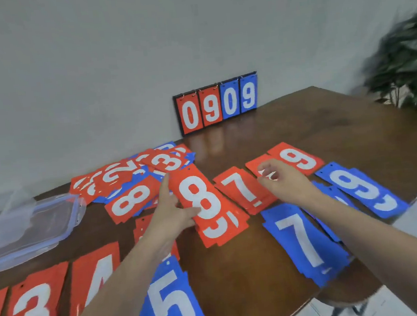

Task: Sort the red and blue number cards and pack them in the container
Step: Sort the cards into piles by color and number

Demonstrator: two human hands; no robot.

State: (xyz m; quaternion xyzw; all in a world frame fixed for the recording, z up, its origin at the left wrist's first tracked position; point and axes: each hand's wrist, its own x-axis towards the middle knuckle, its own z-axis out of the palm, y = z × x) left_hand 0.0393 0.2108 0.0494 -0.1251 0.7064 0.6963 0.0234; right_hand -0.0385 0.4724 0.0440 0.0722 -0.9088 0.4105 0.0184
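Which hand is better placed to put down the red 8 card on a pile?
Probably the left hand: it already grips the red 8 card. The right hand hangs over the red 7 pile, holding nothing visible.

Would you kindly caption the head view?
Left hand holds a red 8 card; right hand reaches over sorted piles.

Scoreboard behind card pile; container seemingly left.
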